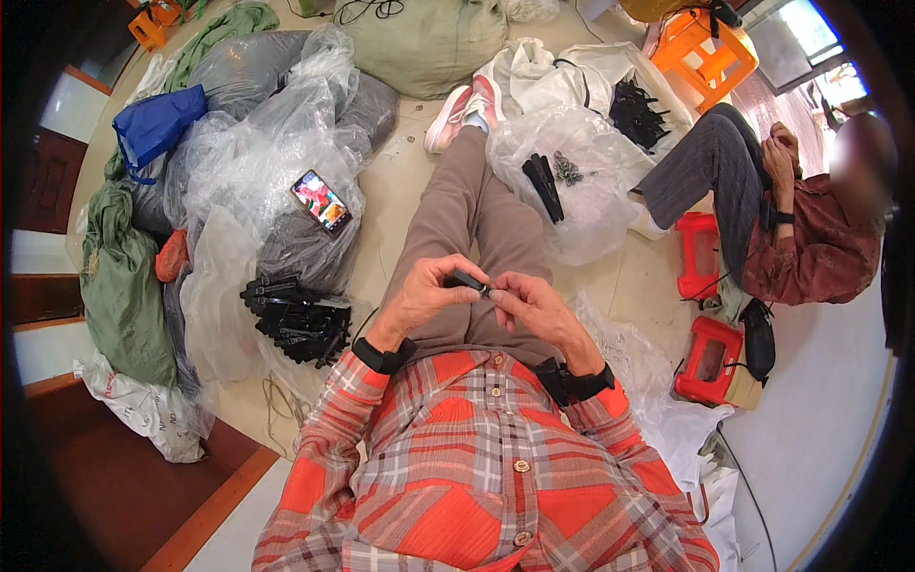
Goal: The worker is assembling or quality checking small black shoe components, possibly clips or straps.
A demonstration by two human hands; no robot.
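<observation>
- Over the lap, the left hand [426, 296] has its thumb and fingers pinched on a small black piece [467, 279].
- The right hand [536, 303] brings thumb and forefinger together at the other end of that piece.
- The piece is short, narrow and dark, with a small shiny spot near the right fingertips; its finer shape is too small to tell.
- To the left of the lap lies a heap of black straps [297, 319], some showing buckle-like ends, next to clear plastic.
- At the far left, a white sack [143, 419] carries dark and red printed lettering.
- Past the heap, a phone [321, 201] with a lit, colourful screen rests on plastic-wrapped dark bundles.
- Right of the shins, a clear plastic bag [586, 234] lies spread out, bearing long black strips [543, 188] and a little pile of grey bits [567, 169].
- Beyond it, an opened white sack [529, 74] has a pile of black pieces [637, 114] on it.
- Farthest ahead sits a bulging pale green sack [419, 52].
</observation>
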